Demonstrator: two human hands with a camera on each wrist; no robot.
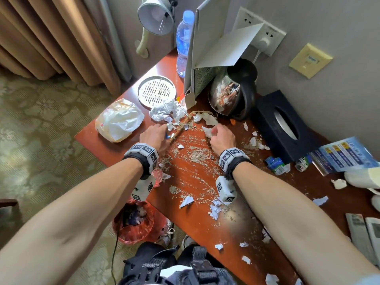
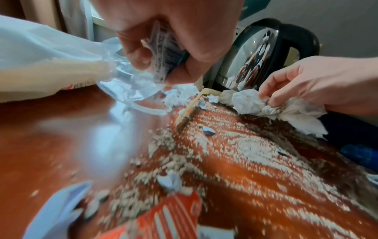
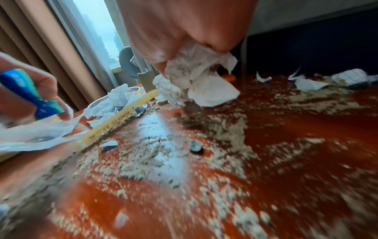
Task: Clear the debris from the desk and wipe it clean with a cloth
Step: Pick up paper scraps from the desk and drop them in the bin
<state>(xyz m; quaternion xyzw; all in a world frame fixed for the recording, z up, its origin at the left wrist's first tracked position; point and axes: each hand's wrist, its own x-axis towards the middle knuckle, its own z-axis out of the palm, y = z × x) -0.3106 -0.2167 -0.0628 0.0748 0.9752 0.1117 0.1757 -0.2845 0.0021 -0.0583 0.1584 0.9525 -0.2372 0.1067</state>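
1. The left hand (image 1: 153,135) has its fingers curled round a small blue-and-green printed wrapper (image 3: 30,93), pinching it together with a crinkled clear plastic film (image 2: 126,90) that hangs below the fingers.
2. The right hand (image 1: 223,138) grips a crumpled, soiled white tissue wad (image 2: 272,108) and holds it down at the glossy red-brown wooden table (image 1: 92,134), just ahead of its knuckles.
3. Between the two hands lies a pale yellow printed paper stick sleeve (image 3: 118,121), touching the left hand's side and running away from it toward the shiny steel kettle with a black handle (image 1: 232,93).
4. Beyond the left hand's fingertips sits a heap of crumpled white paper (image 1: 166,111); further to that hand's outer side rests a white plastic bag over something beige (image 1: 119,120).
5. Beige gritty crumbs (image 1: 197,156) are spread over the table between and behind both wrists, with torn white paper scraps (image 1: 186,201) scattered back toward the person.
6. Below the table edge under the left forearm stands a bin lined with a red plastic bag (image 1: 133,221), already holding some rubbish.
7. My reading: clearing is at an early stage. Most crumbs, scraps and wrappers remain on the table, and I cannot tell whether the tissue serves as the cloth, so wiping looks barely begun.
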